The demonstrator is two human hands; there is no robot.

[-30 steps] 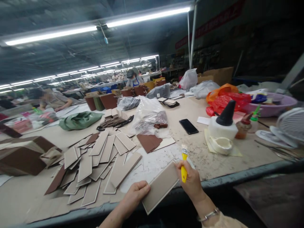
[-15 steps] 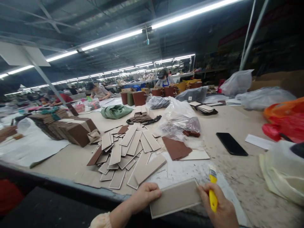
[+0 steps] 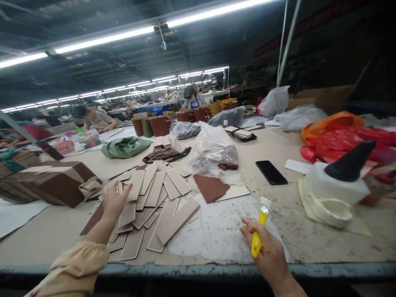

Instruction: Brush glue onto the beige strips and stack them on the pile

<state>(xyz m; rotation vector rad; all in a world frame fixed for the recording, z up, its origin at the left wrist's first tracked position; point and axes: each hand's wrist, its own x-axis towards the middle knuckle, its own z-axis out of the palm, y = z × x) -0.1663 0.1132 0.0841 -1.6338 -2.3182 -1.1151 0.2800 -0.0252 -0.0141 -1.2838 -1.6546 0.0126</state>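
My left hand (image 3: 115, 200) reaches over the left side of a loose pile of beige rectangular panels (image 3: 152, 189) with pale edges. Its thumb and fingers are spread, and nothing shows in its grip; whether it touches a panel I cannot tell. My right hand (image 3: 268, 250) holds a yellow-handled paintbrush (image 3: 258, 236), bristles up, above the right side of a pale, smeared sheet (image 3: 210, 235). Two longer beige strips (image 3: 181, 222) lie crossed at the pile's front right. Brown pieces (image 3: 210, 187) lie beyond the sheet.
At right stand a white bottle with a black nozzle (image 3: 338, 181) and a tape roll (image 3: 335, 211). A black phone (image 3: 271, 172), red bag (image 3: 343, 142) and clear plastic bag (image 3: 213, 150) lie farther back. Bundled brown boards (image 3: 66, 187) sit at left. Co-workers are in the background.
The beige panel held between both hands has left them. My left hand has moved left to the pile and opened. My right hand keeps the paintbrush. The view has shifted right.
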